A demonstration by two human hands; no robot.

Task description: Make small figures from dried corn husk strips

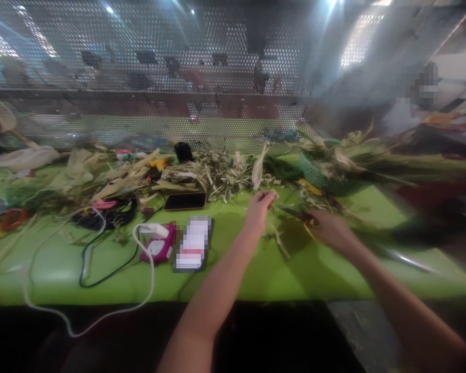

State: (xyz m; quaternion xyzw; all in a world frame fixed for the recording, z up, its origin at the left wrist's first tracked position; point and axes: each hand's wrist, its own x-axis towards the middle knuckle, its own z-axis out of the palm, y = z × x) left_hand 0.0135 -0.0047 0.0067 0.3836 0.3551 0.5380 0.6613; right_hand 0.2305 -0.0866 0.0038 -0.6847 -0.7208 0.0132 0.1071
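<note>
Right of the lit smartphone [193,243] on the green counter [241,282], my left fingers [263,199] pinch a small pale scrap [276,194]; farther right of that phone, my right fingers [322,220] wrap around the scissors [291,211]. Dried husks [186,181] lie beyond it.

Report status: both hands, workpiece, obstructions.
Left hand pinching small pale scrap. Right hand holding scissors. Scrap and scissors apart, nothing between. Loose dry strips on green table nearby.
</note>
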